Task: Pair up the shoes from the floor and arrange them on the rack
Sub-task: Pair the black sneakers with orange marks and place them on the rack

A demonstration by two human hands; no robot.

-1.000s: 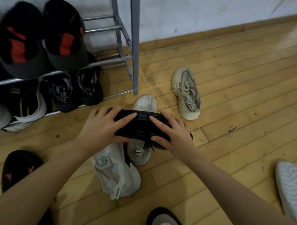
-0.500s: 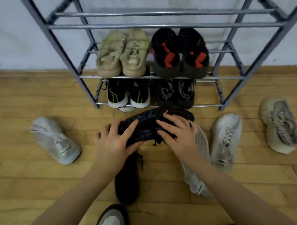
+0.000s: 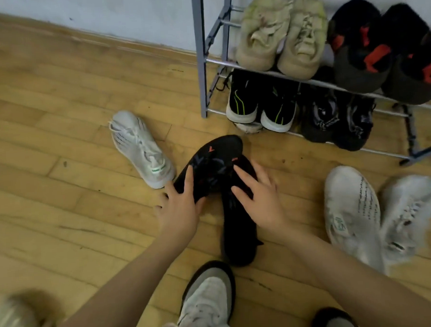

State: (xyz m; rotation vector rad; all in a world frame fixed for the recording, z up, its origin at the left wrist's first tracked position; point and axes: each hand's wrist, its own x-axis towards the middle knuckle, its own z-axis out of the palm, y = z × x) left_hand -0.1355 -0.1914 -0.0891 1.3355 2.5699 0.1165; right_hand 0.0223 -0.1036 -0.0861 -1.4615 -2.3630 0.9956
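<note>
I hold a black shoe [image 3: 213, 161] with red marks just above the floor, its toe pointing at the rack [image 3: 200, 65]. My left hand [image 3: 179, 209] grips its heel end, fingers on top and thumb beneath. My right hand [image 3: 259, 198] lies with spread, straight fingers across that shoe and a second black shoe [image 3: 238, 234], which lies on the floor underneath. The rack's upper shelf carries a beige pair [image 3: 280, 32] and a black-and-red pair [image 3: 382, 49]. Its lower shelf carries a black pair with green stripes [image 3: 261, 104] and an all-black pair [image 3: 336, 123].
A white shoe [image 3: 141, 148] lies on the wooden floor left of my hands. To the right lie a white shoe on its side with its sole showing [image 3: 351, 214] and another white shoe [image 3: 409, 214]. My own grey-white shoe [image 3: 208, 302] stands at the bottom.
The view has swung left, so the rack now sits upper right. The black shoe in my hands has turned with its toe toward the rack and sits over the second black shoe.
</note>
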